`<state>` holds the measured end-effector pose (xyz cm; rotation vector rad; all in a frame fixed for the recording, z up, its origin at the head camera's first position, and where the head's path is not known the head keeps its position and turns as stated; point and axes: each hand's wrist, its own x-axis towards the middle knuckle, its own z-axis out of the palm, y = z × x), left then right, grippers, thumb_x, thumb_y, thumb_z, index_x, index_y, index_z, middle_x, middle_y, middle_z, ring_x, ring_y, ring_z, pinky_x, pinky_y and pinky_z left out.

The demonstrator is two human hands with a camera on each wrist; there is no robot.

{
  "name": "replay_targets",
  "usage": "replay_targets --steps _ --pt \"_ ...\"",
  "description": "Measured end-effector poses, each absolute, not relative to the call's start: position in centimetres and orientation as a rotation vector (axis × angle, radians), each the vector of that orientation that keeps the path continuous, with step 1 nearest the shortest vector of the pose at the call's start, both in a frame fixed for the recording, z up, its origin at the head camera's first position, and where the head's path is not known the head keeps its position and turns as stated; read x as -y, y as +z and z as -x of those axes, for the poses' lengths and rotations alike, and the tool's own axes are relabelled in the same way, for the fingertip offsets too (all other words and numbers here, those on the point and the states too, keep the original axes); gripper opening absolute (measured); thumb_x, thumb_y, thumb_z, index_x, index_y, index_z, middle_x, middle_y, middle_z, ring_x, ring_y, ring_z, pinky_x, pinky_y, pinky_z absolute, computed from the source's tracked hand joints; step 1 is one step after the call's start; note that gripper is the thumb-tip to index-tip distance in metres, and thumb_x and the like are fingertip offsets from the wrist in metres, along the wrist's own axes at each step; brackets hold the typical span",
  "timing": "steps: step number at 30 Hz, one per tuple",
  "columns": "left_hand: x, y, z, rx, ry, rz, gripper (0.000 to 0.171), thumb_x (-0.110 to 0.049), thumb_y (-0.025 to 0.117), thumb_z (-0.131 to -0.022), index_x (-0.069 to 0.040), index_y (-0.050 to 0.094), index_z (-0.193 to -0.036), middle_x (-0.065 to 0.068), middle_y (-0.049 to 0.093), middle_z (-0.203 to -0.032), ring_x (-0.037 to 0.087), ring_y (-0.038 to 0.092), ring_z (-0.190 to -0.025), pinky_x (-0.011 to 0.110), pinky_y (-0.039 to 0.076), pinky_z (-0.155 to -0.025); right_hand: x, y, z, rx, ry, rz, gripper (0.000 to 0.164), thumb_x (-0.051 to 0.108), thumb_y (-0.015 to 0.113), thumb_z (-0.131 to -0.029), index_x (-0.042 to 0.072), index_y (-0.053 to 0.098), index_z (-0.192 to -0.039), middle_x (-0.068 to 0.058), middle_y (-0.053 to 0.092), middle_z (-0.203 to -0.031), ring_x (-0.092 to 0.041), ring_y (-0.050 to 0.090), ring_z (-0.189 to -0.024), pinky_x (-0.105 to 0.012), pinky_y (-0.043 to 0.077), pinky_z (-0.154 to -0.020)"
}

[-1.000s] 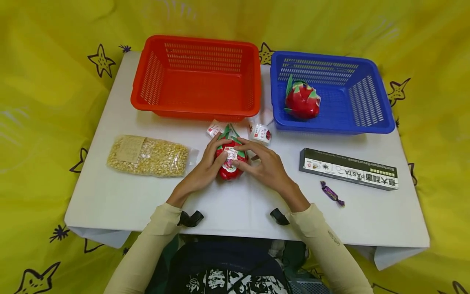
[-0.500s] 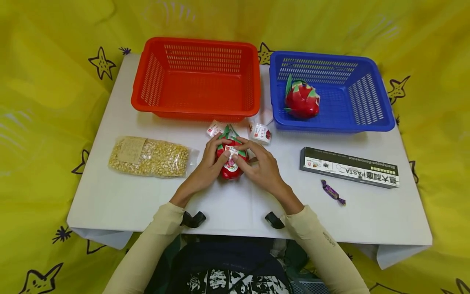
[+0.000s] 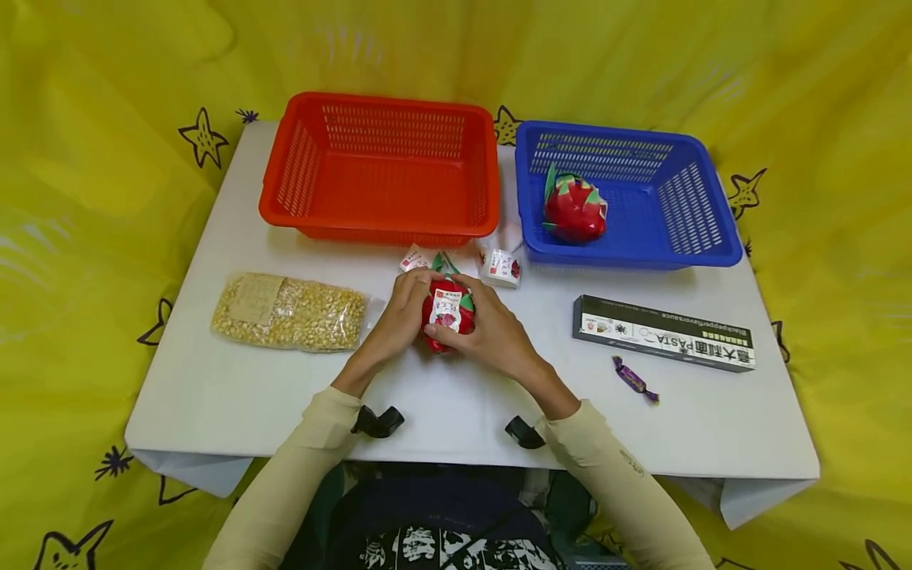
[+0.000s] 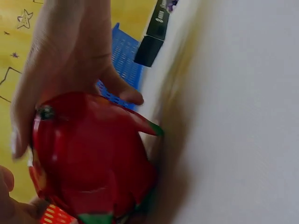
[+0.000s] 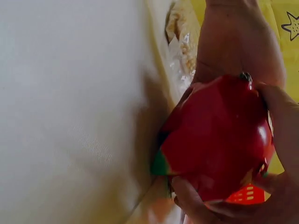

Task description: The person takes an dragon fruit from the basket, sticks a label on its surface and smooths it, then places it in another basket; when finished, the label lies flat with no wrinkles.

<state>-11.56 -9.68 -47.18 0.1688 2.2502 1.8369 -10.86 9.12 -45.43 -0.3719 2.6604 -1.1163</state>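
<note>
A red dragon fruit [image 3: 465, 317] with green leaf tips and a white label [image 3: 446, 307] is held between both hands in front of the red basket. My left hand [image 3: 401, 310] grips its left side, its thumb not visible in the head view. From the right, my right hand [image 3: 496, 331] curls round it, the thumb across the label's lower edge. Both wrist views show the glossy underside of the dragon fruit [image 4: 93, 154], slightly above the white tablecloth. A second dragon fruit [image 3: 575, 209] lies at the left inside the blue basket [image 3: 630, 257].
The red basket [image 3: 378, 231] stands at the back left. Two small white printed packets [image 3: 501, 267] lie in front of the baskets. A bag of corn kernels [image 3: 288, 311] is at the left; a pasta box [image 3: 663, 332] and a purple wrapped candy [image 3: 636, 380] are at the right.
Both thumbs lay on the label before; the left thumb has left it, and the right thumb has slid down to its lower edge. The head view has shifted slightly. Other things stay put.
</note>
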Motion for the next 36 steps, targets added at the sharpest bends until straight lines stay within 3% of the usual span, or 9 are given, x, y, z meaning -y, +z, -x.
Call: replay_targets --steps 5,12,18,22,27,31,36 --pt "8.8 -45.6 10.5 -2.271 1.863 -0.187 0.049 -0.035 0.029 -0.116 -0.001 0.054 -0.141 0.019 0.034 -0.156 0.032 0.031 -0.147 0.054 0.028 -0.124 -8.8 -44.9 10.5 -2.659 -1.120 0.341 0.097 0.048 0.087 -0.084 0.016 0.037 -0.161 -0.017 0.048 -0.149 -0.033 0.055 -0.125 -0.050 0.058 -0.093" --pt "6.8 -42.6 8.6 -2.354 1.780 -0.378 0.043 -0.037 0.037 -0.115 -0.006 0.052 -0.141 0.015 0.029 -0.164 0.032 0.039 -0.144 0.054 0.037 -0.119 -11.1 -41.6 8.9 -2.698 -1.051 0.239 0.096 0.051 0.084 -0.082 0.029 0.039 -0.164 -0.014 0.050 -0.148 -0.032 0.057 -0.125 -0.051 0.059 -0.089" --pt "5.1 -40.7 10.9 -2.299 1.811 -0.539 0.043 -0.041 0.039 -0.114 -0.014 0.048 -0.146 0.008 0.044 -0.148 0.025 0.048 -0.130 0.047 0.053 -0.099 -15.2 -38.8 9.0 -2.664 -1.099 0.215 0.093 0.045 0.084 -0.083 0.028 0.039 -0.162 -0.017 0.050 -0.143 -0.038 0.056 -0.124 -0.048 0.063 -0.083" --pt "3.3 -40.3 13.4 -2.293 1.810 -0.573 0.046 -0.042 0.041 -0.114 -0.014 0.048 -0.150 0.007 0.047 -0.147 0.023 0.049 -0.133 0.046 0.051 -0.104 -18.3 -36.6 9.3 -2.618 -1.151 0.199 0.095 0.036 0.085 -0.085 0.023 0.034 -0.164 -0.018 0.047 -0.148 -0.041 0.054 -0.129 -0.051 0.064 -0.085" --pt "0.1 -40.7 16.7 -2.351 1.803 -0.565 0.048 -0.035 0.049 -0.112 -0.015 0.046 -0.156 0.010 0.038 -0.162 0.028 0.036 -0.148 0.055 0.041 -0.118 -22.0 -33.8 10.9 -2.684 -1.103 0.155 0.098 0.033 0.083 -0.089 0.021 0.025 -0.168 -0.022 0.044 -0.151 -0.044 0.052 -0.131 -0.057 0.062 -0.088" --pt "-2.7 -41.7 18.7 -2.430 1.709 -0.565 0.058 -0.029 0.052 -0.110 -0.015 0.037 -0.163 0.012 0.012 -0.176 0.034 0.011 -0.162 0.066 0.024 -0.126 -25.3 -32.2 13.2 -2.732 -1.043 0.101 0.100 0.029 0.080 -0.092 0.018 0.017 -0.170 -0.026 0.041 -0.153 -0.048 0.049 -0.131 -0.061 0.060 -0.092" --pt "-5.3 -42.7 20.6 -2.502 1.572 -0.511 0.069 -0.025 0.050 -0.110 -0.014 0.018 -0.170 0.010 -0.011 -0.178 0.032 -0.006 -0.165 0.060 0.014 -0.130 -29.1 -30.2 17.3 -2.753 -0.942 0.054 0.101 0.028 0.077 -0.096 0.017 0.011 -0.171 -0.030 0.037 -0.154 -0.051 0.046 -0.133 -0.058 0.060 -0.094"
